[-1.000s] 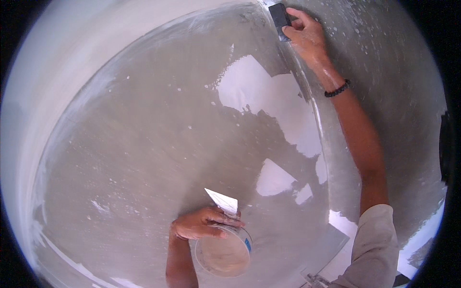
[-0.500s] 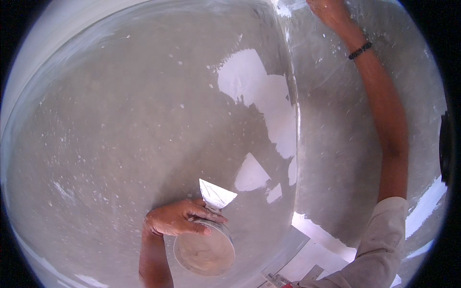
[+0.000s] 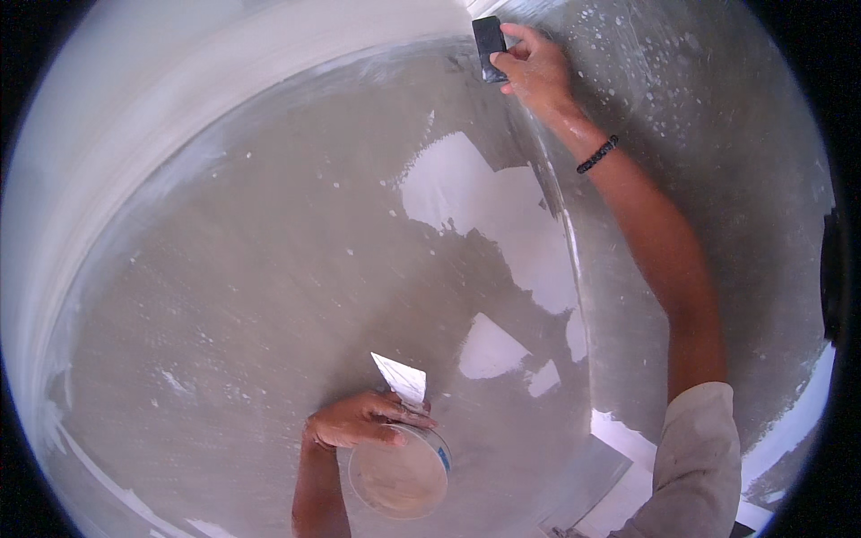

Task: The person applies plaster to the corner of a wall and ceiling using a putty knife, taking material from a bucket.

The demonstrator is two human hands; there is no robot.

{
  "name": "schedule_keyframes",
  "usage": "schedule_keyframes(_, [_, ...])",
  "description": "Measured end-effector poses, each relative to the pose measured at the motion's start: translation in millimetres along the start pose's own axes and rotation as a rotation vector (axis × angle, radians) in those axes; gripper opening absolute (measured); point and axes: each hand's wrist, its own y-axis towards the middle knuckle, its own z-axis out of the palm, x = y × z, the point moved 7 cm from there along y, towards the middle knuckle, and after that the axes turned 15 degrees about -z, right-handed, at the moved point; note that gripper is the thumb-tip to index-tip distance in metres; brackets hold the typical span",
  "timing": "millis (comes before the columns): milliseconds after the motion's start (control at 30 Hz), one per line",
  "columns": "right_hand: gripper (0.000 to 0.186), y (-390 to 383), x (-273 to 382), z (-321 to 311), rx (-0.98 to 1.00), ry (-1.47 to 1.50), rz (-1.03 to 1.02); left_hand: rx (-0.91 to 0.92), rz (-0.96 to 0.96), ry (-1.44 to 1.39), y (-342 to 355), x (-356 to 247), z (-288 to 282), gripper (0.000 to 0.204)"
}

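My left hand is closed on the rim of a round plastic tub, its mouth tilted toward me, with pale beige paste inside. The same hand also holds a putty knife, whose whitish, paste-smeared blade sticks up past the fingers. Reaching far up, my right hand grips a small black rectangular block between thumb and fingers. That block is at the top of the inside corner, by the grey wall; whether it touches the surface I cannot tell.
White smooth patches mark the grey wall left of the vertical corner line. A pale band curves along the top left. On the right, another grey wall carries white specks. A dark object stands at the far right edge.
My right hand has moved left and down from the top edge, bringing the black block into view. The tub and putty knife sit slightly farther right and lower; the whole view has shifted.
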Motion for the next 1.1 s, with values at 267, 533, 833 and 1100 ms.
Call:
schedule_keyframes(267, [0.062,10.8,-20.4,11.9,-0.362,0.566,0.209,0.04,0.014,0.016,10.9,3.3,-1.3,0.048])
schedule_keyframes(533, [0.05,39.4,11.8,73.8,-0.675,1.145,0.423,0.001,0.003,-0.016,6.4,2.6,-1.5,0.055])
schedule_keyframes(833, [0.044,51.3,30.7,62.9,-0.835,0.99,0.444,-0.019,-0.007,-0.05,9.7,0.5,1.7,0.057])
schedule_keyframes(1100, [0.035,19.2,51.3,79.5,-0.528,0.973,0.417,-0.022,0.003,-0.026,7.4,3.7,1.1,0.057])
